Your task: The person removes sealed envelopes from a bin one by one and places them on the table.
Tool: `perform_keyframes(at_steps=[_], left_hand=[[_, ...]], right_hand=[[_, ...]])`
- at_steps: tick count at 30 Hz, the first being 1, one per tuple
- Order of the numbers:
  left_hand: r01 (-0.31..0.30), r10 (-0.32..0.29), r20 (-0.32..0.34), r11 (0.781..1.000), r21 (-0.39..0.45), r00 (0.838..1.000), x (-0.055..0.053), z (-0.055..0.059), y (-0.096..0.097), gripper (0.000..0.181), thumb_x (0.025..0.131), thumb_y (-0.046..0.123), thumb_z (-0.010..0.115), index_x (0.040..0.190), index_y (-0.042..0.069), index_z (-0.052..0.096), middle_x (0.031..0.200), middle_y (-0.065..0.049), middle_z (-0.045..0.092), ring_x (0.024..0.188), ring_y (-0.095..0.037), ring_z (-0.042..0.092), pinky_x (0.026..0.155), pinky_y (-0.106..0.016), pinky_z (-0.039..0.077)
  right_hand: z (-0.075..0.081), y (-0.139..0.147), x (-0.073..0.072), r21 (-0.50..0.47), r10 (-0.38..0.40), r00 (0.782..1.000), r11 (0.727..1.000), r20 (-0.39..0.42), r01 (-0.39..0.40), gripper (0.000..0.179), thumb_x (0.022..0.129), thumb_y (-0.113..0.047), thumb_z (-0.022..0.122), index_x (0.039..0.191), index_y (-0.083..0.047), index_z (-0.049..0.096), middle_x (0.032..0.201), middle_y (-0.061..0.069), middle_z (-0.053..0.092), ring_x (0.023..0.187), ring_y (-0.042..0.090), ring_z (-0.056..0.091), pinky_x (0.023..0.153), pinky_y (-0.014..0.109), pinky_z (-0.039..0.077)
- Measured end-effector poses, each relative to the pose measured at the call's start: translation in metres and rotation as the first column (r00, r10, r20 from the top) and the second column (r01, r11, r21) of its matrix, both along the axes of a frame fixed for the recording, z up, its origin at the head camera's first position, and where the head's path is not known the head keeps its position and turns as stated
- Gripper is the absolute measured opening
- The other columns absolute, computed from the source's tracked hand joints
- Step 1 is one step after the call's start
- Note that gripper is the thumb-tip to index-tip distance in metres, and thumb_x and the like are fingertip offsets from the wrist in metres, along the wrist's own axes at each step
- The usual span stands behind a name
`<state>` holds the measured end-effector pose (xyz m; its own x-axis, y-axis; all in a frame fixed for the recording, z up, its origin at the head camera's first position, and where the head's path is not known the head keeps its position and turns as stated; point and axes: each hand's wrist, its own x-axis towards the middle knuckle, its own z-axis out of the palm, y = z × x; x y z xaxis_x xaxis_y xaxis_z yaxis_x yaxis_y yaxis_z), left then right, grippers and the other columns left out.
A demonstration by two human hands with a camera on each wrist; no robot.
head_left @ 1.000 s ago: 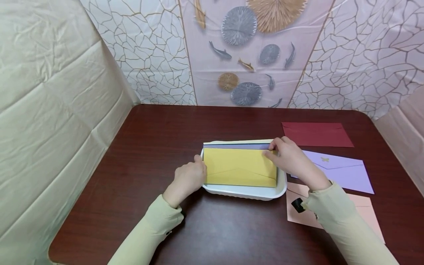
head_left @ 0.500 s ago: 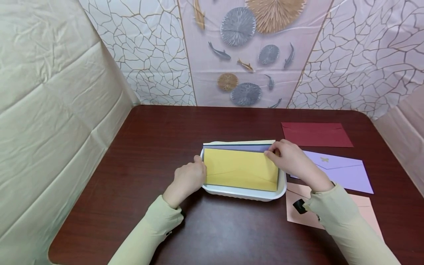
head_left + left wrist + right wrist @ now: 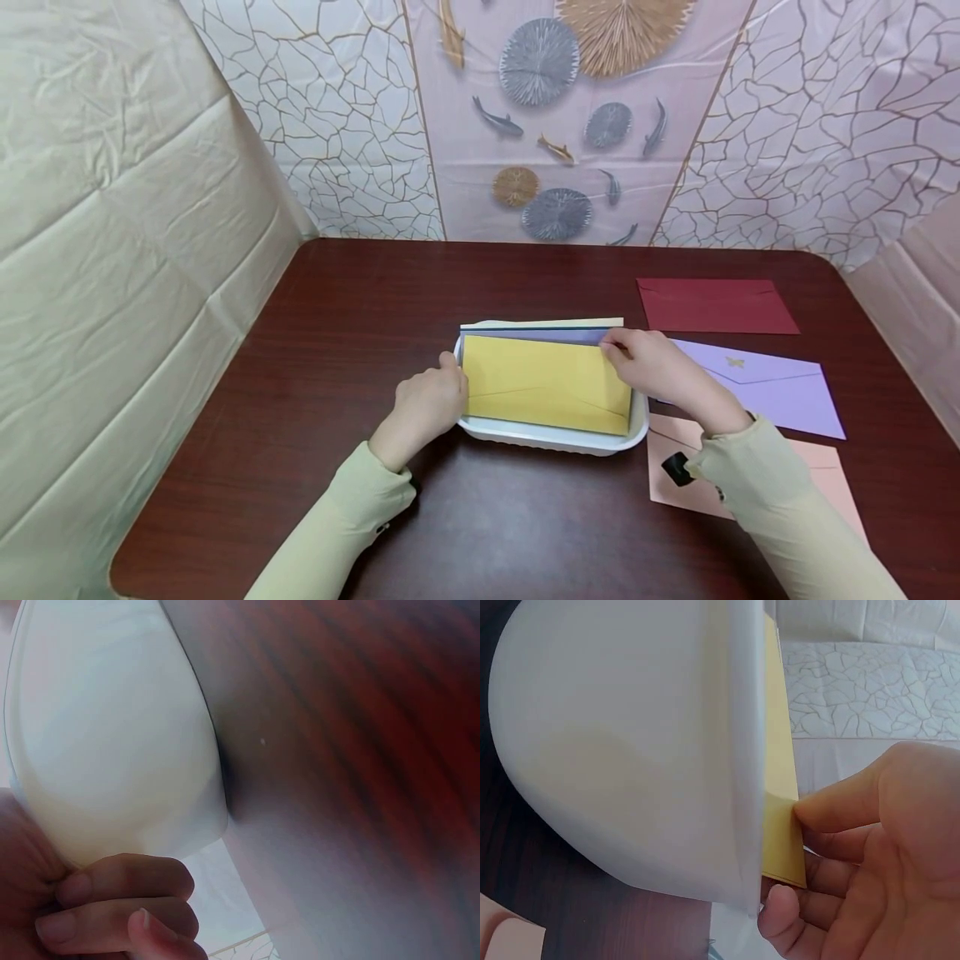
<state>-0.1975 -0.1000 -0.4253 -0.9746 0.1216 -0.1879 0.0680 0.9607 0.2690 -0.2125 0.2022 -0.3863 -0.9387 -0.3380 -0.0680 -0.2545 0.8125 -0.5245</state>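
In the head view a white tray (image 3: 540,437) holds a yellow envelope (image 3: 543,379) in front of a lilac envelope (image 3: 551,336) and a cream one (image 3: 555,322). My left hand (image 3: 429,402) grips the tray's left end, its fingers curled at the rim in the left wrist view. At the yellow envelope's upper right corner, my right hand (image 3: 654,362) pinches the edge between thumb and fingers. The right wrist view shows that corner standing above the tray wall (image 3: 630,750), with the thumb on its face.
Right of the tray lie a dark red envelope (image 3: 718,305), a lilac envelope with a gold butterfly (image 3: 772,392) and a pink envelope (image 3: 817,475), the last partly under my right sleeve. A patterned cloth (image 3: 360,125) hangs behind the table.
The yellow envelope's right side has tilted slightly down toward me. My right hand's fingers have closed in at its corner. The left hand and tray stay put.
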Motion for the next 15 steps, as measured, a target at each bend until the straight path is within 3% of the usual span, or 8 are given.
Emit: perform_keyframes(at_steps=[5, 15], left_hand=[[-0.004, 0.004, 0.009, 1.0, 0.002, 1.0, 0.0, 0.0, 0.0, 0.028, 0.108, 0.028, 0.031, 0.097, 0.005, 0.043, 0.067, -0.012, 0.056, 0.064, -0.032, 0.062, 0.057, -0.049, 0.048], [0.012, -0.012, -0.004, 1.0, 0.011, 1.0, 0.0, 0.001, -0.001, 0.027, 0.107, 0.027, 0.03, 0.097, 0.005, 0.043, 0.068, -0.012, 0.057, 0.066, -0.033, 0.064, 0.057, -0.05, 0.048]], right_hand=[[0.003, -0.003, -0.001, -0.011, -0.008, 1.0, 1.0, 0.021, 0.008, 0.027, 0.106, -0.017, 0.05, 0.118, 0.002, 0.065, 0.073, 0.003, 0.052, 0.066, 0.018, 0.049, 0.065, 0.035, 0.043], [0.01, -0.005, 0.0, -0.001, -0.009, 0.999, 1.0, 0.033, 0.009, 0.029, 0.106, -0.021, 0.049, 0.119, 0.0, 0.064, 0.074, 0.003, 0.053, 0.068, 0.019, 0.05, 0.062, 0.035, 0.041]])
